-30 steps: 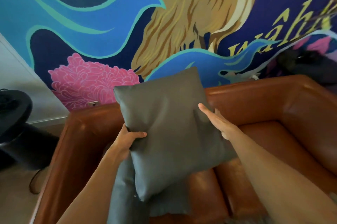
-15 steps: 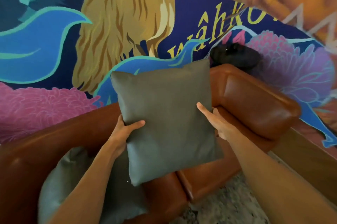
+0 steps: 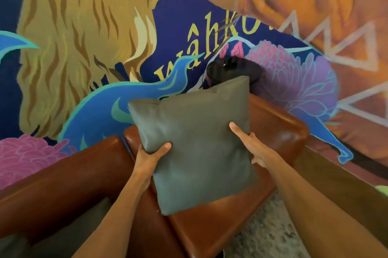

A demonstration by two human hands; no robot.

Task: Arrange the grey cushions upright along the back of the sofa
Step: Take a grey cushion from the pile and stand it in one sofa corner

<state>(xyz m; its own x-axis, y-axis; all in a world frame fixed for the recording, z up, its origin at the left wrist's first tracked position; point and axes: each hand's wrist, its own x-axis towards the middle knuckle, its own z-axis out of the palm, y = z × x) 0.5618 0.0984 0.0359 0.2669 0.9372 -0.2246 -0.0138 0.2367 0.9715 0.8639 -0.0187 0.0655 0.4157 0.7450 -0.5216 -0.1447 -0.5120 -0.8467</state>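
Mural (image 3: 88, 33) fills the wall behind everything: blond hair shape, blue swirls, pink and purple flowers, yellow lettering, orange area at right. Brown leather sofa (image 3: 279, 132) below it, backrest running along the wall, right armrest end visible, seat edge at bottom centre. Grey cushion (image 3: 199, 148) held in front of the sofa's right end, roughly upright, tilted slightly with its top right corner highest; lower edge sits at or just above the seat, contact not clear. Second grey cushion (image 3: 69, 230) lies low at the bottom left on the seat, mostly hidden behind the left forearm. Speckled light rug (image 3: 264, 228) shows on the floor at right of the sofa. Dark round object (image 3: 233, 68) sits behind the sofa's back corner against the wall, blurred, can't identify. Left hand (image 3: 151, 157) grips the held cushion's left edge, thumb across the front face, fingers wrapped behind. Right hand (image 3: 252, 146) pressed flat against the cushion's right edge, fingers extended along it, not curled round.
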